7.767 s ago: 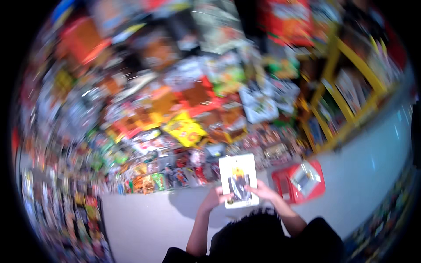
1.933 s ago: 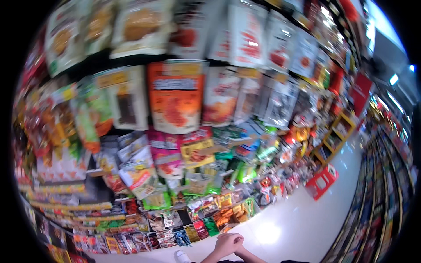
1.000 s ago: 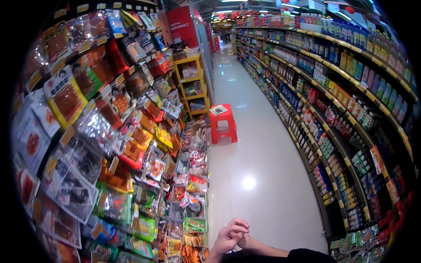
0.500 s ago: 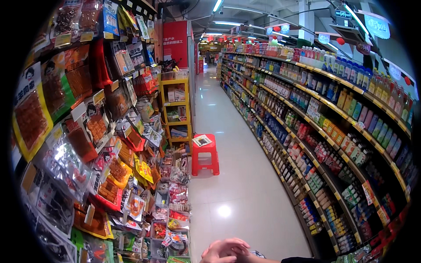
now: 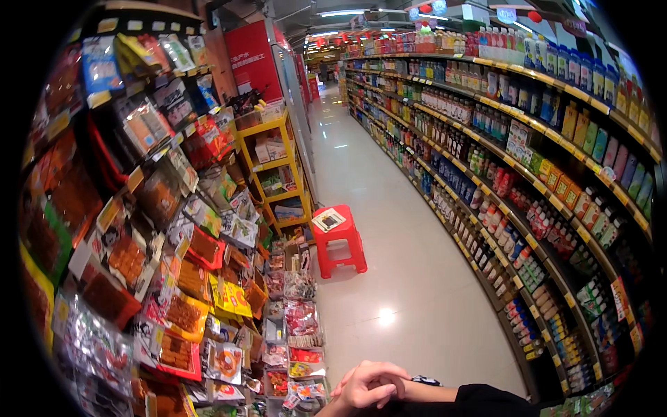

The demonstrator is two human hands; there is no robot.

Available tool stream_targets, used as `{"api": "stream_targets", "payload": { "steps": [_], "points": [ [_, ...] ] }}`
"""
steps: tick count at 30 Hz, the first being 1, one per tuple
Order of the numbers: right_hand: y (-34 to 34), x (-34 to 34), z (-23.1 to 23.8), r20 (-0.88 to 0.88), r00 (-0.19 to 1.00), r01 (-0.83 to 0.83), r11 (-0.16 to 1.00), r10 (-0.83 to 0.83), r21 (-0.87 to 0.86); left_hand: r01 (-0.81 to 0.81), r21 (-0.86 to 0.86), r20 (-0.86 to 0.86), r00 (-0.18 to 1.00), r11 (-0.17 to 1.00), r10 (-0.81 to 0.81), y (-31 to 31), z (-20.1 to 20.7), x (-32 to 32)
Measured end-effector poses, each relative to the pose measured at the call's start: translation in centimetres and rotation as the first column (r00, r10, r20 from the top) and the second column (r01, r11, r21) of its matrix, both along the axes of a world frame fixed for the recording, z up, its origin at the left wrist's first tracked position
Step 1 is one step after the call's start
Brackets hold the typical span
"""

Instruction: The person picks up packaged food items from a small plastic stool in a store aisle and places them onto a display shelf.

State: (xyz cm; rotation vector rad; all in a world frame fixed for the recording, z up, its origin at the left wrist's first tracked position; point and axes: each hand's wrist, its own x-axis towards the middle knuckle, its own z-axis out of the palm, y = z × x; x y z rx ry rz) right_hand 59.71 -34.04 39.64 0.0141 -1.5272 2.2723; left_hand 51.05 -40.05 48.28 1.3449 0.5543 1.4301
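At the lower edge my two hands are clasped together in front of me, above the floor. My left hand [image 5: 365, 381] lies on top, its fingers curled over my right hand [image 5: 397, 390]. The right forearm comes in from the right in a dark sleeve. Most of the right hand's fingers are hidden under the left hand. No goods show in either hand. Closest on the left are clear tubs [image 5: 303, 354] of small packed snacks. Further ahead stands a red plastic stool [image 5: 339, 243] with a flat, light-coloured packet or card [image 5: 328, 219] on its seat.
Hanging bags of packaged snacks [image 5: 182, 313] fill the left wall. A yellow shelf rack [image 5: 283, 167] stands past them, before a red panel [image 5: 253, 59]. Long shelves of bottled drinks [image 5: 514, 132] line the right side. Between them a shiny tiled aisle [image 5: 403, 278] runs back.
The view has tilted and swung, so the stool and my hands appear further right. My hands stay clasped, and more of the right sleeve shows.
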Motion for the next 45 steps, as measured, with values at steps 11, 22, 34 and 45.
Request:
{"api": "stream_targets", "payload": {
  "steps": [11, 22, 34, 45],
  "points": [
    [17.8, -4.1, 2.6, -0.295, 0.920, -0.279, 0.960, 0.258, -0.030, -0.022, 0.174, 0.278, 0.960, 0.984, -0.028, 16.9, -6.8, -4.5],
    [27.8, -9.7, 0.3, -0.158, 0.987, -0.022, 0.999, 0.015, -0.038, -0.296, -0.031, -0.174, 0.942, 0.955, 0.286, 25.9, -4.1, -10.9],
    [40.4, -17.3, 1.0, 0.087, 0.988, 0.125, 0.992, -0.126, 0.024, 0.029, 0.093, -0.415, 0.910, 0.995, 0.013, 40.6, -1.8, -23.1],
    [50.0, -33.6, -2.8, 0.295, 0.952, 0.035, 0.988, -0.079, 0.151, -0.199, 0.118, -0.653, 0.723, 0.973, 0.227, 47.1, -2.1, -36.0]
  ]
}}
